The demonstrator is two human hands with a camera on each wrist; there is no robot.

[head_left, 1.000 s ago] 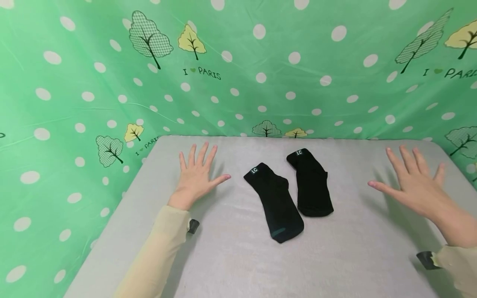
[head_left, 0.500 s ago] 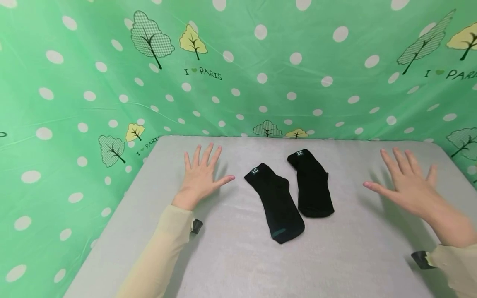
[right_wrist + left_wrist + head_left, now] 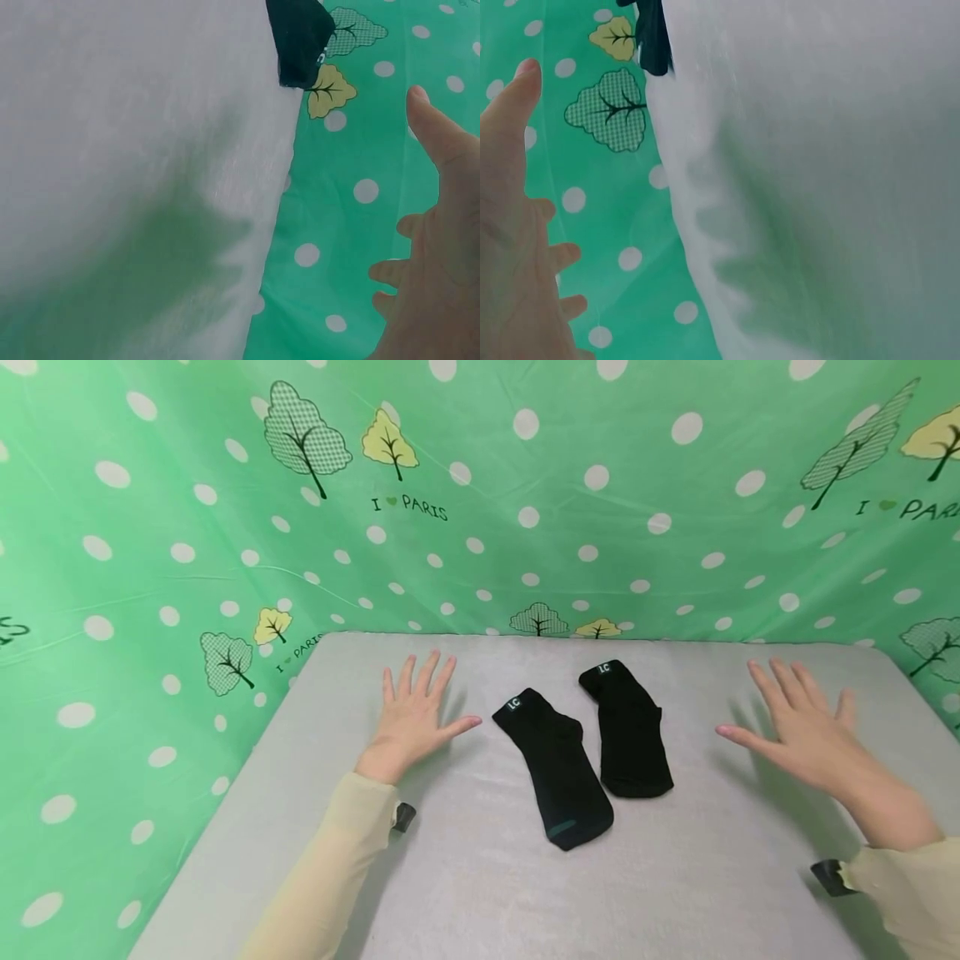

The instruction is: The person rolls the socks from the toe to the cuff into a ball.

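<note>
Two black socks lie flat on the table, side by side and slanted, their cuffs toward the far edge. The left sock (image 3: 557,768) has a small white mark on its cuff and a dark teal stripe near the toe. The right sock (image 3: 630,731) sits slightly farther back, with a similar mark. My left hand (image 3: 411,718) hovers left of the left sock, fingers spread, thumb pointing toward its cuff without touching. On the other side, my right hand (image 3: 806,731) hovers with fingers spread, farther from the right sock. Both hands hold nothing.
A pale grey cloth covers the table (image 3: 675,885). Behind it and to the left hangs a green curtain (image 3: 480,493) with white dots and printed trees. A small dark piece (image 3: 403,817) sticks out at the left cuff, and a similar dark piece (image 3: 832,877) at the right cuff.
Both hands have drifted inward toward the socks, the left one rightward and the right one leftward. The socks lie as before.
</note>
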